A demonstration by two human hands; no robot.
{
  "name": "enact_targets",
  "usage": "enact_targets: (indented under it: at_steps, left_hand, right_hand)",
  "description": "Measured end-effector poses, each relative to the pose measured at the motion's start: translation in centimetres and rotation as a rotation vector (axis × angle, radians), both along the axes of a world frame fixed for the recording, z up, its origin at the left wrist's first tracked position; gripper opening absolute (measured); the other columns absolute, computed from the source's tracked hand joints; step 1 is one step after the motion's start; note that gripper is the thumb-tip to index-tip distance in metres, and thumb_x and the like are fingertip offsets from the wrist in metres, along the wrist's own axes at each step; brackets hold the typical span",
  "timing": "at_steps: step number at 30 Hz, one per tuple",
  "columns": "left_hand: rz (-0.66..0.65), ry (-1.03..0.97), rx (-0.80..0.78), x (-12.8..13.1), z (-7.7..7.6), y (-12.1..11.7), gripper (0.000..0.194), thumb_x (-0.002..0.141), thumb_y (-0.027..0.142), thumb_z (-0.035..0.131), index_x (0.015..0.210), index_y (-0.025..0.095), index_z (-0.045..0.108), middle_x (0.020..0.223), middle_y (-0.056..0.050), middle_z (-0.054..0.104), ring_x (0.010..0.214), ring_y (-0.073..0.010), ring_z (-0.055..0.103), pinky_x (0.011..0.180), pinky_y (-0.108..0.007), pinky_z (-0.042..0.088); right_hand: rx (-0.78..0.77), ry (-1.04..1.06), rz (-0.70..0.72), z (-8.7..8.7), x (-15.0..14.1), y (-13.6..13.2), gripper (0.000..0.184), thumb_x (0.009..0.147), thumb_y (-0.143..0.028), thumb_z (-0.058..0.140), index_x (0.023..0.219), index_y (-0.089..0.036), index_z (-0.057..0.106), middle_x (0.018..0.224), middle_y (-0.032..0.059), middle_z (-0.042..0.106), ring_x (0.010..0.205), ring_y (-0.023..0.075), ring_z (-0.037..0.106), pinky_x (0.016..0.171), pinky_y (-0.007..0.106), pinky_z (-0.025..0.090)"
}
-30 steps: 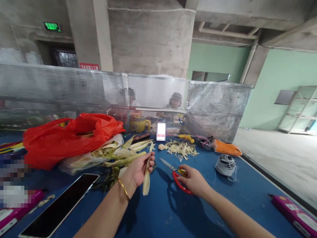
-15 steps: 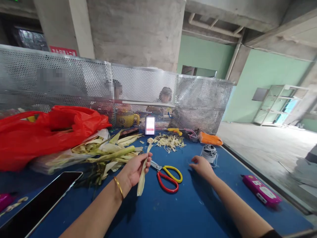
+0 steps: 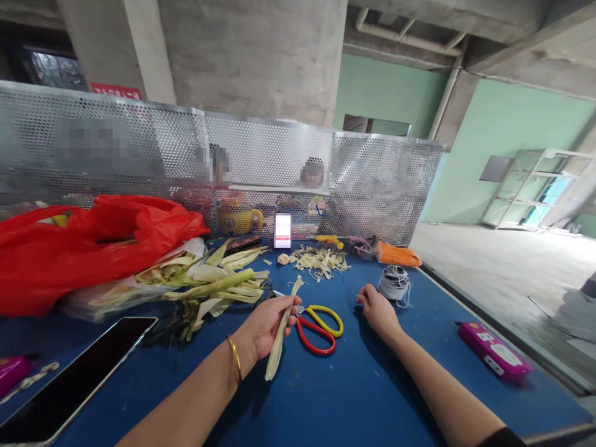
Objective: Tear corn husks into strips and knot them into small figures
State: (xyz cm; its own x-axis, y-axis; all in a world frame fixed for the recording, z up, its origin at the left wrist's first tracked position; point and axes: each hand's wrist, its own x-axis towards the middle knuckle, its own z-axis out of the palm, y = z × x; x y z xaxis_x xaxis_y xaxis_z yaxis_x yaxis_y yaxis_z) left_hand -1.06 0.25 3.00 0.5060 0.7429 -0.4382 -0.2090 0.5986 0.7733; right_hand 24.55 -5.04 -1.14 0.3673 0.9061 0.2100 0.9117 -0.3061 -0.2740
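My left hand (image 3: 275, 324) is closed around a folded strip of corn husk (image 3: 277, 352), held slanted above the blue table. Just behind that hand lie scissors (image 3: 321, 332) with one red and one yellow handle loop, their blades partly hidden by my fingers. My right hand (image 3: 376, 307) is low over the table with its fingertips pinched together; whatever is between them is too small to make out. Right beside it stands a bundle of white string (image 3: 395, 285). Pale husk shreds (image 3: 321, 262) are piled beyond both hands.
Corn husks (image 3: 218, 288) and a red plastic bag (image 3: 107, 248) fill the left side. A large phone (image 3: 79, 379) lies near the front left. A purple packet (image 3: 494, 351) and an orange packet (image 3: 398, 254) are on the right. A perforated metal screen (image 3: 270, 155) stands behind, with people beyond it.
My left hand has moved right and slightly nearer with the husk strip, now partly over the scissors' blades. The right hand stays beside the string, its fingertips still pinched.
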Motion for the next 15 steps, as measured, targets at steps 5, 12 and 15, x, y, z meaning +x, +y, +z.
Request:
enact_targets:
  at_steps: [5,12,15]
  left_hand:
    - [-0.019,0.004,0.005,0.1,-0.3,-0.1,0.011,0.086,0.017,0.054,0.077,0.013,0.059,0.059,0.003,0.05,0.04,-0.0042,0.046,0.035,-0.014,0.03]
    - [-0.086,0.032,0.019,0.5,-1.3,-0.2,0.011,0.084,0.018,0.055,0.077,0.012,0.061,0.059,0.002,0.052,0.04,-0.0047,0.047,0.035,-0.013,0.03]
    - [-0.105,0.049,0.033,0.6,-1.4,-0.2,0.012,0.084,0.018,0.055,0.075,0.012,0.061,0.058,0.002,0.052,0.041,-0.005,0.047,0.035,-0.013,0.03]
  right_hand:
    - [0.005,-0.096,0.111,0.7,-1.1,-0.7,0.012,0.094,-0.018,0.037,0.091,-0.019,0.048,0.07,0.0023,0.063,0.061,0.016,0.056,0.053,0.026,0.025]
    - [0.018,-0.292,0.47,1.9,-4.6,-1.8,0.016,0.093,-0.012,0.039,0.087,-0.018,0.052,0.077,0.0047,0.063,0.069,0.0173,0.054,0.062,0.028,0.028]
    - [0.027,-0.333,0.596,2.4,-5.5,-2.4,0.018,0.094,-0.012,0.037,0.087,-0.017,0.053,0.078,0.0047,0.062,0.068,0.0172,0.053,0.064,0.029,0.03]
